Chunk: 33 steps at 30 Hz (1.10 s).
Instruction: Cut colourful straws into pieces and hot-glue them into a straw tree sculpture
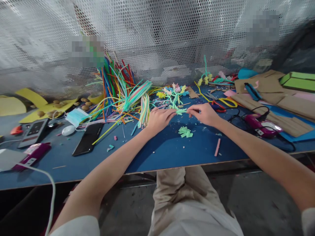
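Note:
Light green pipe cleaner pieces [181, 111] lie between my hands, near the foot of a small branching pipe cleaner tree [175, 98] with yellow, pink and blue tips. My left hand [159, 118] is closed, its fingertips on the left end of these green pieces. From the other side, the thumb and fingers of my right hand [203, 113] pinch the right end. Exactly which piece each hand grips is partly hidden by the fingers. A little pile of cut green pieces [185, 132] lies on the blue tabletop [157, 154] just in front.
At the left stand a large bundle of coloured pipe cleaners [123, 85], a black phone [88, 139] and a face mask [77, 117]. Right of my hands are scissors [220, 104], a purple power strip [262, 126] and cardboard [278, 111]. Perforated metal mesh [172, 39] rises behind.

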Motion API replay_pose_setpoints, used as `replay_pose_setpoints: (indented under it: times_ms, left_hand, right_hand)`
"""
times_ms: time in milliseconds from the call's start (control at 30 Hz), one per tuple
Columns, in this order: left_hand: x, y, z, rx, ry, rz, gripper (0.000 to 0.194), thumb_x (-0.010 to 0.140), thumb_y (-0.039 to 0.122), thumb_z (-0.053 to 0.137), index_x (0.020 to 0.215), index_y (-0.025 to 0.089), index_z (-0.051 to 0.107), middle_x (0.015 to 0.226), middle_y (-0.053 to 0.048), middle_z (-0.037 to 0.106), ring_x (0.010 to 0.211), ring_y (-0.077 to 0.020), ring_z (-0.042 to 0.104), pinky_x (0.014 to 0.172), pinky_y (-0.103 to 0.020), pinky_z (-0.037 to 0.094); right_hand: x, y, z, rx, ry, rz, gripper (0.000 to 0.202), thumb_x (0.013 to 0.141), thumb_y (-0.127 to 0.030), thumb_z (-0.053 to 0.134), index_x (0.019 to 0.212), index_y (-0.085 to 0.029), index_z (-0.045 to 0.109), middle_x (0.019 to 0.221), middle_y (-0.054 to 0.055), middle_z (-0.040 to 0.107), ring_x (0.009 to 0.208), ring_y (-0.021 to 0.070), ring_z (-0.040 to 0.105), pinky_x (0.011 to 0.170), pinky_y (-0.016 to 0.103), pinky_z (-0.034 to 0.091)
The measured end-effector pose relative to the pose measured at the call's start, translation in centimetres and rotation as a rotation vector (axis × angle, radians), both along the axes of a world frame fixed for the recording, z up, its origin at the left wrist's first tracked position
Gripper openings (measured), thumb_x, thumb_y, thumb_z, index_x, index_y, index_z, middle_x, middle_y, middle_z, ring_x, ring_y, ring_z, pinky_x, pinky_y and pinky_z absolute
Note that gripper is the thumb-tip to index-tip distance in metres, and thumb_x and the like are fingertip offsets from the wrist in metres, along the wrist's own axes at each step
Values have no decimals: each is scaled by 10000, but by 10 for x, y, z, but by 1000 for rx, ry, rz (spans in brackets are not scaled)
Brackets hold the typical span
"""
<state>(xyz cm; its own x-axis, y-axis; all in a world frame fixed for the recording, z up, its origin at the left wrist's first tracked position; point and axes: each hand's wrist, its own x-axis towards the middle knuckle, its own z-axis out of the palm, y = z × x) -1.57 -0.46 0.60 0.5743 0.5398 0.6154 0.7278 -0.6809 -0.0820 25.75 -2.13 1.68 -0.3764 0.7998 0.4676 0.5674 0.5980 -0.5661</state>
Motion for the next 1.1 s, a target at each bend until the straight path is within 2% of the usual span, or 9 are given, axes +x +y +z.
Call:
replay_pose_setpoints:
  times_ms: [133, 267, 433, 500, 567, 633, 700, 900, 1100]
  left_hand:
    - [0, -1, 1, 19, -24, 5, 292, 1094, 440, 530, 1191, 277, 752, 1039, -30, 839, 924, -195, 788, 761, -353, 405]
    - [1, -2, 2, 28, -20, -7, 276, 1094, 423, 535, 1165, 276, 758, 1088, -26, 835, 932, -188, 785, 771, -356, 406]
    - [0, -3, 3, 40, -30, -2, 270, 1093, 418, 538, 1125, 269, 761, 1040, -18, 838, 916, -194, 779, 774, -362, 392]
    - [-1, -2, 3, 28, -30, -4, 270, 1094, 416, 537, 1121, 272, 764, 1058, -17, 838, 925, -193, 778, 782, -364, 391]
    - [-2, -1, 2, 14, -30, -5, 271, 1094, 415, 535, 1116, 276, 767, 1072, -13, 836, 931, -191, 778, 790, -366, 397]
    - [-2, 0, 1, -3, -36, 9, 281, 1095, 417, 529, 1122, 274, 769, 1036, -19, 838, 926, -197, 778, 799, -368, 404]
    - [-2, 0, 0, -26, -46, 32, 297, 1098, 418, 516, 1153, 269, 768, 975, -34, 836, 919, -207, 779, 802, -368, 408]
    - [1, -1, 0, -105, -73, 26, 298, 1104, 355, 497, 1256, 277, 741, 1005, -37, 838, 945, -209, 782, 810, -361, 415]
    - [0, -5, 5, -123, -93, 54, 308, 1105, 321, 474, 1248, 274, 743, 1031, -33, 837, 986, -211, 784, 835, -363, 434]
  right_hand:
    - [2, 4, -3, 22, -7, 15, 360, 1017, -498, 603, 893, -224, 801, 824, 34, 805, 631, 191, 658, 661, 329, 460]
    - [8, 7, 1, 76, -19, 33, 354, 1015, -504, 595, 964, -231, 815, 928, 56, 825, 827, 238, 749, 730, 333, 509]
    - [40, 18, 13, 152, -20, -190, 385, 1038, -442, 479, 1187, -218, 755, 905, 66, 806, 707, 230, 700, 717, 370, 536]
    - [58, 28, 11, 160, -79, -282, 421, 967, -379, 531, 1321, -208, 682, 999, 88, 798, 839, 276, 717, 814, 426, 572]
    - [74, 37, 3, 131, -270, -357, 597, 838, -353, 625, 1412, -189, 622, 1273, 153, 727, 1100, 364, 679, 985, 542, 549]
    - [86, 45, -7, 38, -478, -454, 660, 780, -382, 651, 1413, -197, 626, 1514, 197, 556, 1346, 480, 523, 1077, 675, 465]
    - [92, 49, -16, -54, -603, -480, 632, 785, -409, 644, 1386, -213, 643, 1607, 192, 434, 1435, 522, 410, 1109, 728, 410]
    - [89, 55, -21, -86, -644, -441, 448, 765, -344, 658, 1199, -233, 670, 1475, 167, 510, 1346, 459, 492, 1091, 661, 464]
    - [81, 56, -10, 118, -295, -338, 475, 806, -270, 610, 1273, -188, 596, 1284, 181, 647, 1209, 355, 641, 1081, 534, 525]
